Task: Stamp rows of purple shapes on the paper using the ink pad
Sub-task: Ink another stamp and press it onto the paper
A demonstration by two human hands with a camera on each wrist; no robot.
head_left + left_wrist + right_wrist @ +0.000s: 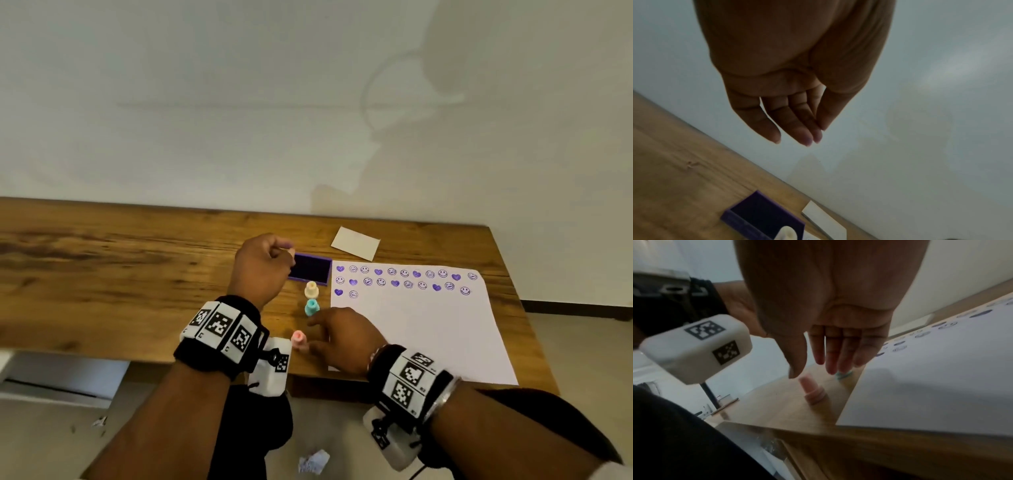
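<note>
White paper (pixel 421 329) lies at the table's right with two rows of purple hearts and smileys; a third row holds a heart and a smiley at its left end. The open purple ink pad (pixel 311 269) (pixel 764 216) sits left of the paper's top corner. Below it stand three stamps: cream (pixel 311 290) (pixel 787 232), teal (pixel 311 307) (pixel 843 374) and pink (pixel 298 339) (pixel 813 392). My left hand (pixel 284 251) (pixel 801 138) hovers at the pad's left edge, fingers relaxed and empty. My right hand (pixel 317 329) (pixel 818 368) hangs spread just above the pink and teal stamps, holding nothing.
A cream card (pixel 356 247) (pixel 824 219) lies behind the ink pad near the wall. The wooden table (pixel 120 274) stretches bare to the left. Its front edge runs just under my wrists, and crumpled paper (pixel 313 462) lies on the floor below.
</note>
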